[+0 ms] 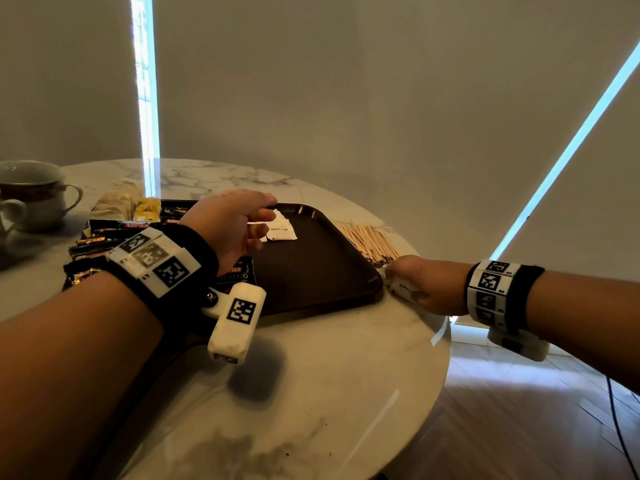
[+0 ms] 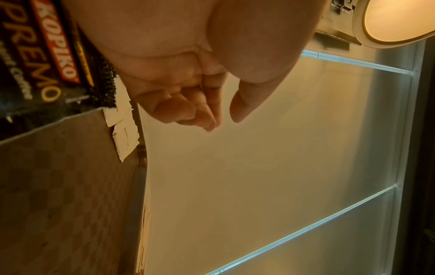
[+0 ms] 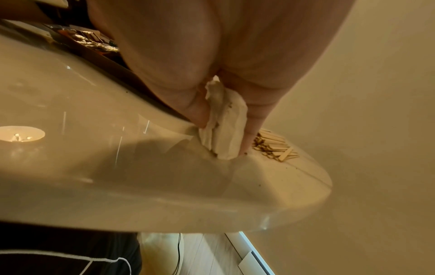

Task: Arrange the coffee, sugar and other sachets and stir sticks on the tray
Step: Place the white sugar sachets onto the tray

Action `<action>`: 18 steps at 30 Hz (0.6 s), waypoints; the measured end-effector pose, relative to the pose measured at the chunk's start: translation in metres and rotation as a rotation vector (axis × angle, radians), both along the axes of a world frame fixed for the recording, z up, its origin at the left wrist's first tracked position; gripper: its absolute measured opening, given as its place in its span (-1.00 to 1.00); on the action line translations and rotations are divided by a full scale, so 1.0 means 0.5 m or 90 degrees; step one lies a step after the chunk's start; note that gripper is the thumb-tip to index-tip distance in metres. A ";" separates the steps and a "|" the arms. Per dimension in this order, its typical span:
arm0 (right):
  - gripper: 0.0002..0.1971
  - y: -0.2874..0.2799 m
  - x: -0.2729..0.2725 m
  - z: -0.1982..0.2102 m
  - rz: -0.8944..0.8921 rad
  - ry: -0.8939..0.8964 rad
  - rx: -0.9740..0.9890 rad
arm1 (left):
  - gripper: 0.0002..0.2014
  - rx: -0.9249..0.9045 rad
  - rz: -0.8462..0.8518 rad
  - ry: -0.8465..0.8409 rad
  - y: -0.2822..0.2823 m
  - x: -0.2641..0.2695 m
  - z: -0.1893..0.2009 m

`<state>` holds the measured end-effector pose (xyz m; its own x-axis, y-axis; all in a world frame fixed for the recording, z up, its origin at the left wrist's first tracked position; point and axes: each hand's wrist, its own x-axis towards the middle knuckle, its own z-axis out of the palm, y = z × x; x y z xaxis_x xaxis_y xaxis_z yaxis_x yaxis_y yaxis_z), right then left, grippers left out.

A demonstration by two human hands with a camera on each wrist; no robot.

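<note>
1. Sachets of white paper marked brown sugar [image 1: 282, 230] lie on the dark brown plastic tray [image 1: 311, 271], towards its far edge, just beyond the left hand [image 1: 235, 223].
2. Left hand hovers over the tray with fingers loosely curled, holding nothing.
3. Right hand [image 1: 420, 284], at the tray's near right corner, grips a bunch of white paper sachets [image 3: 226, 128] against the marble table [image 1: 329, 375].
4. Pale wooden stir sticks [image 1: 372, 240] lie off the tray along its right edge, long axes running away from the person, nearest the right hand.

Round white marble table [image 1: 311, 393], glossy top; two ceramic cups [image 1: 33, 194] set at its far left edge; drawn roller blinds [image 1: 381, 91] behind; wooden floor [image 1: 519, 410] seen at lower right; black cable [image 1: 620, 427] laid across it.
</note>
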<state>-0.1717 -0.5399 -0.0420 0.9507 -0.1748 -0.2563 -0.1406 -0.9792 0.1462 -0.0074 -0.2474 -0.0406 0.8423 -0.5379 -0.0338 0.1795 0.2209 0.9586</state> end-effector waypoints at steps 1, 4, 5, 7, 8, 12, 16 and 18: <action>-0.47 -0.002 0.001 -0.002 -0.012 0.003 -0.010 | -0.69 0.001 0.002 0.000 0.000 0.000 0.000; -0.50 -0.001 -0.001 -0.010 -0.046 0.001 0.007 | -0.70 0.003 0.003 -0.004 0.000 -0.002 0.002; -0.54 -0.001 -0.002 -0.013 -0.048 -0.003 0.005 | -0.71 0.005 0.004 -0.006 -0.001 -0.003 0.002; -0.57 0.004 0.000 -0.016 -0.053 -0.004 0.002 | -0.71 0.006 0.005 -0.008 -0.001 -0.005 0.001; -0.58 0.005 0.001 -0.018 -0.055 -0.006 0.003 | -0.69 0.007 0.005 -0.009 -0.001 -0.005 0.001; -0.58 0.012 0.009 -0.012 -0.070 0.006 -0.022 | -0.67 0.009 -0.004 -0.005 0.002 -0.006 0.001; -0.66 0.026 0.011 0.005 -0.075 0.004 0.009 | -0.64 0.012 -0.007 0.000 0.003 -0.006 0.003; -0.64 0.029 0.014 0.016 -0.069 -0.018 0.010 | -0.63 0.016 -0.010 0.003 0.003 -0.007 0.004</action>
